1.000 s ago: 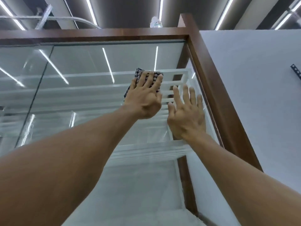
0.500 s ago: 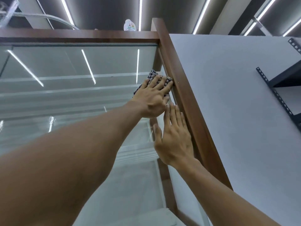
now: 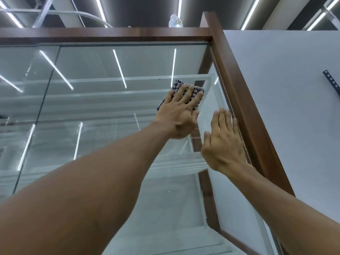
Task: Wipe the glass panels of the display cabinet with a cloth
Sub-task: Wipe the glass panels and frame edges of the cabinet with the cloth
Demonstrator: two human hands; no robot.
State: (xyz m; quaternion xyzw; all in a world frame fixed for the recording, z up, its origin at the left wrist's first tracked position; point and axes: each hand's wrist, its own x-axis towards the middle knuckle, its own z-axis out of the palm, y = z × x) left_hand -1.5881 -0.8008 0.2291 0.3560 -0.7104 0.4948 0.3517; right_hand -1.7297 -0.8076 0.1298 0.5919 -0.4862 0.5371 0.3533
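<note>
I look up at a tall display cabinet with a brown wooden frame (image 3: 237,74) and a large glass panel (image 3: 110,111). My left hand (image 3: 179,115) presses a dark checked cloth (image 3: 179,85) flat against the glass near the upper right corner, fingers straight and spread over it. Only the cloth's top and left edges show past the fingers. My right hand (image 3: 223,142) lies flat on the glass lower down, right beside the frame's right post, fingers straight and holding nothing.
White shelves (image 3: 174,162) show through the glass. A plastic water bottle (image 3: 175,21) stands on the cabinet's top. A white wall (image 3: 287,100) runs along the right with a black perforated bracket (image 3: 332,82). Ceiling light strips reflect in the glass.
My left hand slid the cloth right against the frame post, then back left and slightly down. My right hand stayed flat on the glass by the post.
</note>
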